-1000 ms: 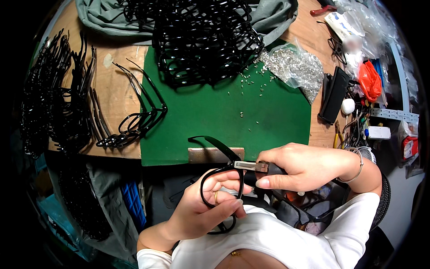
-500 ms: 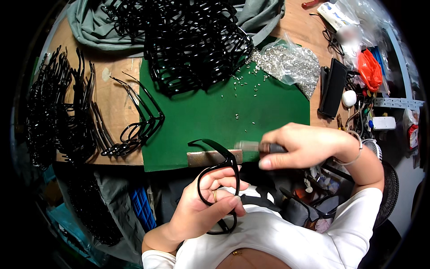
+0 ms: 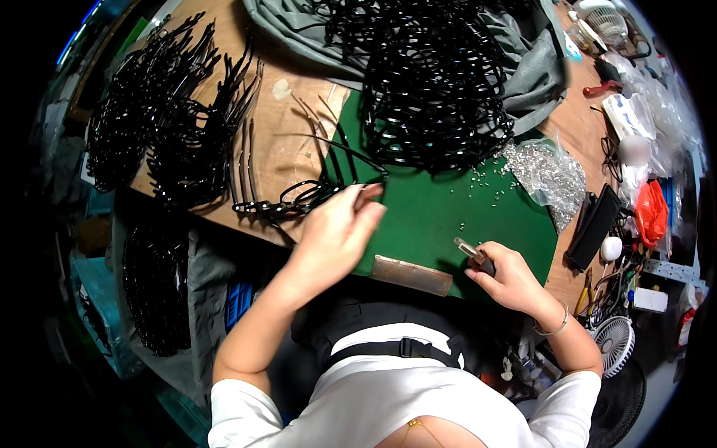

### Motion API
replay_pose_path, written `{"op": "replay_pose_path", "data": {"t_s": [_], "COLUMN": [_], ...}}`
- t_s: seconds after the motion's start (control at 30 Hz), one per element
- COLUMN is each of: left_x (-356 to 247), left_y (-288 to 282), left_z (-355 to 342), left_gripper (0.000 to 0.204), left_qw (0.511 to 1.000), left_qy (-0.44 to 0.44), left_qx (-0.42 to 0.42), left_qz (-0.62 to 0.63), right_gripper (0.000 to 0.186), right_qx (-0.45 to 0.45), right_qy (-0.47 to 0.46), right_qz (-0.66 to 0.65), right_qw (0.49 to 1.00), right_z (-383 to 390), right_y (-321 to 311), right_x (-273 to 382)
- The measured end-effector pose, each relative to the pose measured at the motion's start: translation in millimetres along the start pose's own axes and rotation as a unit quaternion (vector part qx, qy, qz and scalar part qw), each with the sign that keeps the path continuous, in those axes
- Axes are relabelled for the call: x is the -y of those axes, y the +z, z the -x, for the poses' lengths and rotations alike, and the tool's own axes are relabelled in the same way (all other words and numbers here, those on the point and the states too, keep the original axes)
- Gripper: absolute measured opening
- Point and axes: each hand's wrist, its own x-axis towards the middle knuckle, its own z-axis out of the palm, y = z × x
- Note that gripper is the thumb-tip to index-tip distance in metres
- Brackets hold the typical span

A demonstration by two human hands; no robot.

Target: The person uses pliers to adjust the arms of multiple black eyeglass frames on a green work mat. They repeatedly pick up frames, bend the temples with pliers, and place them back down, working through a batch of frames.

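Note:
My left hand [image 3: 340,231] is at the left edge of the green mat [image 3: 418,216], its fingers curled at a black eyeglass frame [image 3: 358,158]. One temple of that frame sticks out past my fingertips; the grip itself is partly hidden by the hand. Just beside it, a short row of black eyeglass frames [image 3: 258,207] lies on the wood. My right hand [image 3: 511,276] is closed round a small hand tool [image 3: 470,250] with a metal head and dark handle, held above the mat's front right. Between the hands, a flat textured metal strip [image 3: 411,275] lies along the mat's front edge.
A large heap of black frames [image 3: 437,97] rests on grey cloth [image 3: 534,97] at the back. More frames [image 3: 153,119] stand in rows at left. A clear bag of small metal pieces [image 3: 553,179] spills onto the mat. A black case [image 3: 594,228] and white fan [image 3: 612,345] are at right.
My left hand has moved forward and left with the eyeglass frame, from near my body to the row of frames. My right hand still holds the tool. The view has shifted.

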Motion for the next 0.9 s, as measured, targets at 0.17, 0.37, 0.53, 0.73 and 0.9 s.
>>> {"op": "replay_pose_path", "data": {"t_s": [0.17, 0.37, 0.53, 0.73, 0.9], "left_x": [7, 12, -37, -8, -44], "left_y": [-23, -49, 22, 97, 81], "left_z": [-9, -11, -51, -105, -130], "left_gripper": [0.037, 0.035, 0.030, 0.010, 0.015], "left_qw": [0.823, 0.859, 0.904, 0.835, 0.938], "left_qy": [0.123, 0.087, 0.275, 0.264, 0.267], "left_qx": [-0.124, 0.003, -0.037, -0.168, -0.158], "left_qz": [-0.541, -0.505, -0.325, -0.452, -0.156], "right_gripper": [0.019, 0.017, 0.020, 0.021, 0.017], "right_qx": [-0.032, -0.023, -0.045, -0.044, -0.048], "right_qy": [0.046, 0.013, 0.045, -0.002, 0.015], "right_qz": [-0.058, -0.062, -0.047, -0.072, -0.001], "right_qw": [0.997, 0.998, 0.997, 0.996, 0.999], "right_z": [-7, 12, 14, 30, 42], "right_y": [-2, -8, 2, -3, -14], "right_x": [7, -2, -6, -9, -11]}}
